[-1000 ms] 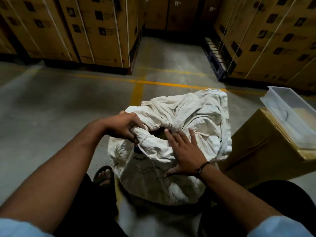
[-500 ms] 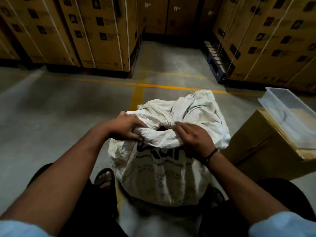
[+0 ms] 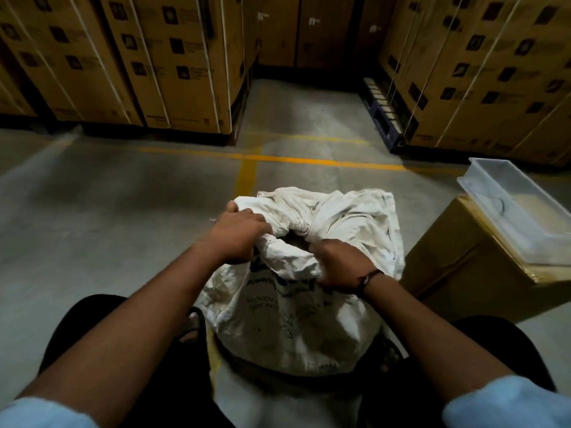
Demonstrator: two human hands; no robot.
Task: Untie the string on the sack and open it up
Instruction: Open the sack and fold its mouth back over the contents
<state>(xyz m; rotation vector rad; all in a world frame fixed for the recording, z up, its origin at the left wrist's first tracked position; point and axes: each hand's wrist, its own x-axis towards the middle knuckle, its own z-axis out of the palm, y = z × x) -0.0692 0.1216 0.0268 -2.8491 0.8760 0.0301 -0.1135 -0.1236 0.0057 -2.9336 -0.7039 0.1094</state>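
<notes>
Now both hands (image 3: 287,245) grip sack (image 3: 296,319) mouth, pulled wider vs before

A dim concrete floor (image 3: 123,211) carries a yellow painted line (image 3: 278,159). Beyond that line stand strapped stacks of cardboard cartons (image 3: 173,63); just right of it sits a lone brown box (image 3: 463,273) topped by a clear plastic tray (image 3: 506,211).

Sack (image 3: 296,319): matt, crinkled woven cloth; bin (image 3: 506,211): translucent smooth plastic.

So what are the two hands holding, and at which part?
Both the left hand and right hand grip the white woven sack at its rolled mouth edge.
</notes>
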